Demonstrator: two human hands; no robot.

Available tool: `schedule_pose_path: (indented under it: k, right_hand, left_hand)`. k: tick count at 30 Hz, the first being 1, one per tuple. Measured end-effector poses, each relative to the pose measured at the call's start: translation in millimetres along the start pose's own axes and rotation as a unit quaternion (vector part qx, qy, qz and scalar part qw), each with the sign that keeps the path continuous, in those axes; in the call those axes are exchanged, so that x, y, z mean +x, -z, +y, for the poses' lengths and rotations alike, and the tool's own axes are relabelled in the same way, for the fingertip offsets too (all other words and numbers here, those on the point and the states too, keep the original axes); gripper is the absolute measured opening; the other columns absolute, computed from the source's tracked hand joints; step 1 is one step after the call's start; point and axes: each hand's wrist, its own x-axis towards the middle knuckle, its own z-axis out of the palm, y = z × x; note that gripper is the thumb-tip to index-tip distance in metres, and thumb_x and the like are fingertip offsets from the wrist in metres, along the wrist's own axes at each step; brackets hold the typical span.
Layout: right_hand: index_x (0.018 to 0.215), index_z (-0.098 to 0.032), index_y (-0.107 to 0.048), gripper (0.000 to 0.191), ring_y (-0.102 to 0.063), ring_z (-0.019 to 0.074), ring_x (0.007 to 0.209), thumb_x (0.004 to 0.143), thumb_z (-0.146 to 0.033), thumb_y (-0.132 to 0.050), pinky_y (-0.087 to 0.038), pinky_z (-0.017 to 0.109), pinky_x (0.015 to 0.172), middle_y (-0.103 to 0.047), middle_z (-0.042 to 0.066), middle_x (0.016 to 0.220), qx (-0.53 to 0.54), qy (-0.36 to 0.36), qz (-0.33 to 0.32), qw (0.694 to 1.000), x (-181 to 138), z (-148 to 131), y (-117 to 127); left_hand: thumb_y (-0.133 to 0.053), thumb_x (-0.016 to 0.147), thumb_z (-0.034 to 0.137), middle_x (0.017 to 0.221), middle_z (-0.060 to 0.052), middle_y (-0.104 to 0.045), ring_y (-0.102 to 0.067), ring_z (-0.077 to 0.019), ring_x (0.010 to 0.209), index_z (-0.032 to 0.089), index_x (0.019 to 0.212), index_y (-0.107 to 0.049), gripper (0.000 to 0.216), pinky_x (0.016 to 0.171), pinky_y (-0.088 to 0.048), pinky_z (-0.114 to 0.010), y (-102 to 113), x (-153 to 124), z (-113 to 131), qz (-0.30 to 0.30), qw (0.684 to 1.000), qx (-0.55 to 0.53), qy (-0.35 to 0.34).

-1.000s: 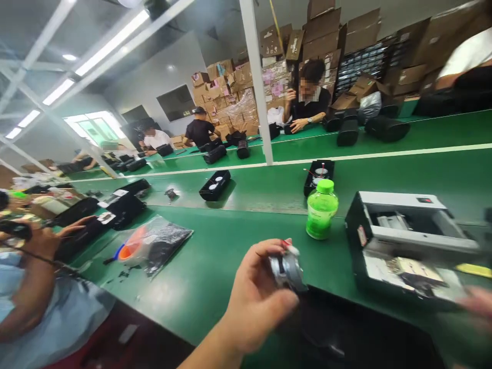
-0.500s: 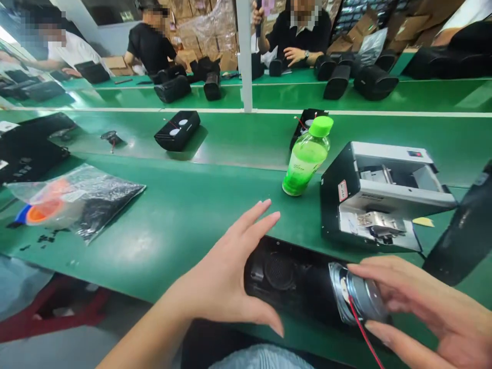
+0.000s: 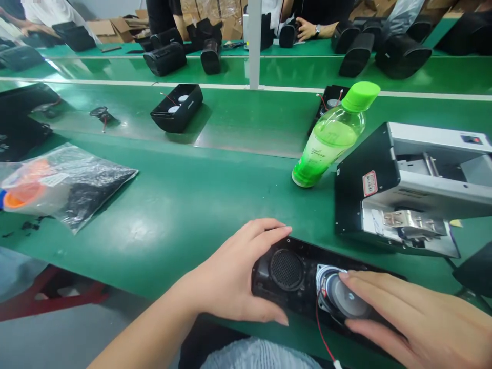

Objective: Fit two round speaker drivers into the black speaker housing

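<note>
Green workbench [image 3: 184, 205] carries, at its left edge, a plastic bag [image 3: 65, 184] of blurred parts. At the near edge, the left hand [image 3: 230, 277] grips the left end of a black speaker housing [image 3: 286, 279]. The right hand [image 3: 415, 320], partly cut off, presses a speaker driver [image 3: 338, 294] into the housing. A green bottle [image 3: 330, 138] stands behind, beside a grey machine [image 3: 415, 189].

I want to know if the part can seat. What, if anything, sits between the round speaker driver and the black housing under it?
Nothing visible. The right hand presses the speaker driver straight onto the black housing; only its red wire trails off toward the near edge.
</note>
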Motion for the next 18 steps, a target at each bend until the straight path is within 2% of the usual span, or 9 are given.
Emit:
schedule_pose_path:
  k: [2, 6, 10, 12, 15, 18]
  right_hand:
    - [0.167, -0.034, -0.058, 0.049, -0.072, 0.0260, 0.116, 0.122, -0.053, -0.052, -0.072, 0.032, 0.087, -0.048, -0.001, 0.160, -0.003, 0.018, -0.023, 1.000, 2, 1, -2]
    - [0.165, -0.035, -0.058, 0.044, -0.070, 0.0277, 0.121, 0.124, -0.045, -0.045, -0.072, 0.036, 0.085, -0.038, -0.004, 0.167, -0.054, 0.048, -0.080, 0.994, 6, 0, -3]
    - [0.161, -0.034, -0.060, 0.041, -0.067, 0.0279, 0.127, 0.124, -0.038, -0.044, -0.071, 0.037, 0.090, -0.034, -0.006, 0.169, -0.085, 0.054, -0.076, 0.992, 6, -4, -1]
    - [0.156, -0.032, -0.063, 0.038, -0.067, 0.0275, 0.126, 0.124, -0.037, -0.045, -0.070, 0.035, 0.091, -0.041, -0.004, 0.165, -0.061, 0.041, -0.065, 0.995, 8, -6, -2]
    - [0.149, -0.024, -0.068, 0.036, -0.069, 0.0292, 0.123, 0.124, -0.044, -0.053, -0.067, 0.029, 0.087, -0.058, 0.006, 0.148, 0.020, -0.024, -0.025, 0.999, 8, -10, -7]
    - [0.146, -0.022, -0.069, 0.038, -0.069, 0.0291, 0.120, 0.123, -0.048, -0.056, -0.064, 0.028, 0.085, -0.063, 0.008, 0.140, 0.049, -0.071, -0.005, 0.996, -2, -13, -14]
  left_hand:
    - [-0.103, 0.075, 0.058, 0.171, -0.018, -0.046, -0.050, -0.0437, 0.157, 0.034, 0.175, -0.034, 0.124, 0.133, -0.042, -0.062, 0, 0, -2, -0.002, 1.000, -0.003, 0.004]
    - [-0.106, 0.070, 0.059, 0.171, -0.016, -0.044, -0.049, -0.0436, 0.158, 0.038, 0.175, -0.033, 0.129, 0.133, -0.042, -0.062, -2, -1, -4, -0.002, 1.000, -0.016, 0.003]
    - [-0.106, 0.071, 0.058, 0.172, -0.015, -0.043, -0.048, -0.0430, 0.158, 0.040, 0.175, -0.033, 0.128, 0.134, -0.042, -0.061, -2, -1, -3, -0.002, 1.000, -0.015, 0.012]
    - [-0.106, 0.072, 0.058, 0.171, -0.015, -0.044, -0.049, -0.0422, 0.158, 0.041, 0.175, -0.032, 0.127, 0.133, -0.043, -0.060, -2, -1, -2, -0.001, 1.000, -0.015, 0.013]
    - [-0.105, 0.073, 0.057, 0.170, -0.015, -0.045, -0.049, -0.0422, 0.157, 0.039, 0.175, -0.033, 0.126, 0.132, -0.044, -0.060, -1, -1, -1, -0.005, 1.000, -0.014, 0.011]
    - [-0.105, 0.073, 0.056, 0.170, -0.016, -0.046, -0.050, -0.0427, 0.157, 0.038, 0.174, -0.034, 0.125, 0.132, -0.045, -0.061, 1, 0, -2, -0.003, 1.000, -0.012, 0.013]
